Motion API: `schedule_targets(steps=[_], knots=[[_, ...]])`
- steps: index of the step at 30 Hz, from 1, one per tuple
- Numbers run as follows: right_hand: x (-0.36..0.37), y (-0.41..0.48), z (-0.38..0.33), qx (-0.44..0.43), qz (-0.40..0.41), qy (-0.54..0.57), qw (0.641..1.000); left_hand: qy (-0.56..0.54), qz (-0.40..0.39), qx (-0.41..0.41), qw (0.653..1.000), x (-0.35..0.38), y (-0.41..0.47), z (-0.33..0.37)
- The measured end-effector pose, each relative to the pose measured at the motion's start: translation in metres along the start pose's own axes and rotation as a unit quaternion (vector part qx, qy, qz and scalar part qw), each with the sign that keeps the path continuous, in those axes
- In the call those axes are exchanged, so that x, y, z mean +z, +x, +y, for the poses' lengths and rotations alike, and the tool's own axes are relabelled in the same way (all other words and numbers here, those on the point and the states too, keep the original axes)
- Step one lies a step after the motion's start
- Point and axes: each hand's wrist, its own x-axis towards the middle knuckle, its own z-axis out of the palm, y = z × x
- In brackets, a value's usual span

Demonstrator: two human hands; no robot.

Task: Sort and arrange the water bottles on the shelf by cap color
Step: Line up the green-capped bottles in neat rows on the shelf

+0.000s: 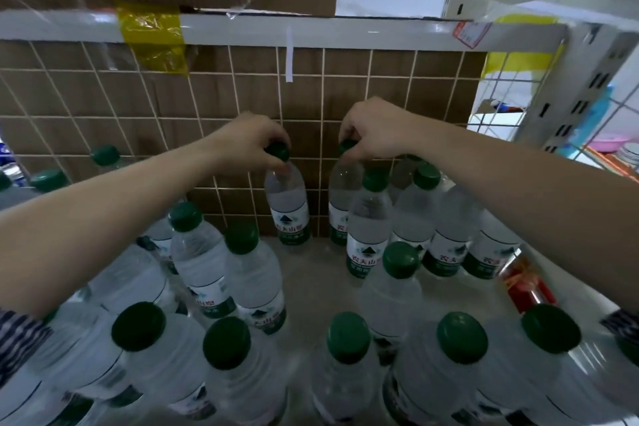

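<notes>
Several clear water bottles with green caps stand on a white shelf [311, 273]. My left hand [249, 140] grips the green cap of one bottle [288, 207] at the back middle, against the wire grid. My right hand [373, 130] grips the cap of a second bottle [340, 197] just to the right, also at the back. Both bottles stand upright with their bases at shelf level. More green-capped bottles cluster at the left [200, 252], the right [446, 228] and along the front [349, 339].
A wire grid [138, 107] backed by brown cardboard closes the rear of the shelf. A white shelf rail [345, 31] with yellow tape [152, 38] runs above. Another white rack [567, 93] stands at the right. A bare strip of shelf runs down the middle.
</notes>
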Motion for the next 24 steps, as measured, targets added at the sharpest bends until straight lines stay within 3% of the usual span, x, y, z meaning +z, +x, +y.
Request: schedule_targets(steps=[6,15,24], knots=[[-0.003,-0.014,0.029,0.057,0.002,0.013,0.998,-0.032,0.012,0.037,0.999,0.016,0.023,0.032],[0.007,-0.019,0.038,0.050,0.019,0.042,0.998,-0.053,0.045,0.051,0.996,0.031,0.042,0.049],[-0.008,-0.049,0.027,0.069,0.035,0.115,0.990,-0.094,-0.017,0.007,0.995,0.024,0.036,0.047]])
